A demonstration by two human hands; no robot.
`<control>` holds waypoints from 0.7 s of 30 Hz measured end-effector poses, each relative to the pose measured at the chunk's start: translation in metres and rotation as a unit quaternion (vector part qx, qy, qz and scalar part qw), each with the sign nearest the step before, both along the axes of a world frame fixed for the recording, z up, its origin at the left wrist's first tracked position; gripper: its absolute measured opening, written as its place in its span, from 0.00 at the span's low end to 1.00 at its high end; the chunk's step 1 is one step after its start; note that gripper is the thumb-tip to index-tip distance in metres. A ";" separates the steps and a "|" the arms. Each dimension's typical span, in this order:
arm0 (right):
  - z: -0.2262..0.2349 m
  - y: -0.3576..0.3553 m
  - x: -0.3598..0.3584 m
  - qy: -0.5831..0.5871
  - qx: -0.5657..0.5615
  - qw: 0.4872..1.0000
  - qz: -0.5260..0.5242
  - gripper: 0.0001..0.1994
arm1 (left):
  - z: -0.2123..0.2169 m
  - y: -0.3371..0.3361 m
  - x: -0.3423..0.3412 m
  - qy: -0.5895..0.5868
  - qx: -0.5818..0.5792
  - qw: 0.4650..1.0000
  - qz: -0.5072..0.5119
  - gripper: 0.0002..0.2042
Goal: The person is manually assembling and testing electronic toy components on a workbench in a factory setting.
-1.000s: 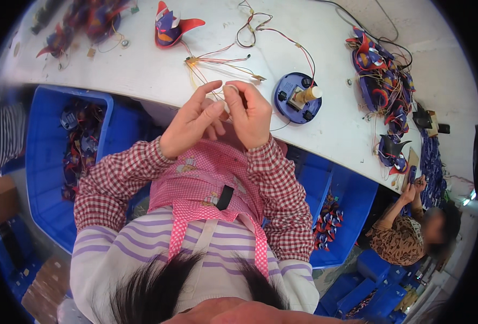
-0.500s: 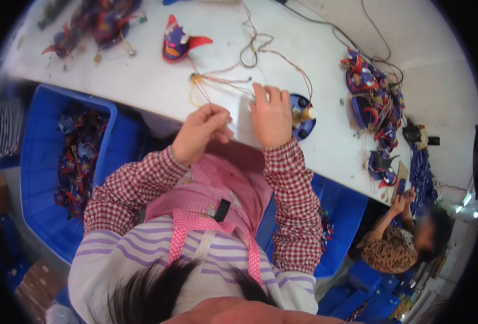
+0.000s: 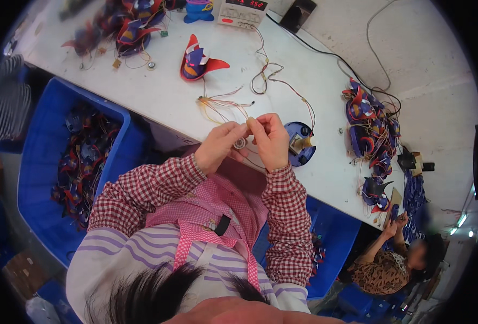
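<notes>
My left hand (image 3: 222, 146) and my right hand (image 3: 271, 141) meet at the table's near edge, fingertips pinched together on thin wires (image 3: 241, 109). A small round silver part (image 3: 240, 143) hangs just under the left fingertips. The wires run from a small bundle joint (image 3: 204, 101) on the table, which leads on to a purple and red toy piece (image 3: 195, 63) with pointed red flaps. Close to the right hand stands a round blue base (image 3: 302, 153) carrying a cream-coloured cylinder, with a cable attached. The exact spot gripped is partly hidden by the fingers.
Piles of similar toy pieces lie at the far left (image 3: 136, 33) and right (image 3: 369, 116). A power supply box (image 3: 243, 13), a blue figure (image 3: 198, 11) and a black phone (image 3: 298, 15) are at the back. Blue bins (image 3: 117, 154) flank me. Another person (image 3: 382, 264) works at the right.
My hands have come together, and the round silver part now shows between them. Both hold wires. The view has shifted, bringing the power supply into sight.
</notes>
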State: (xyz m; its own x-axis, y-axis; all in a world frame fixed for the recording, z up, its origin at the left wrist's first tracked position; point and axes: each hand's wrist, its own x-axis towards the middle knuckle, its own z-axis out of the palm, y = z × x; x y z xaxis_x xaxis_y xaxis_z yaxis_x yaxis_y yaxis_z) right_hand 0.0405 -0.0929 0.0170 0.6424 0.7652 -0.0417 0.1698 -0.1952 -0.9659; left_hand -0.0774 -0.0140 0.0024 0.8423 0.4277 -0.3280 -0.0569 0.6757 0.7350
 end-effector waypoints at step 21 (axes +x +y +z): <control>-0.012 -0.008 0.006 -0.305 0.115 0.943 0.064 0.06 | -0.002 0.014 0.010 0.043 0.144 0.988 0.038 0.07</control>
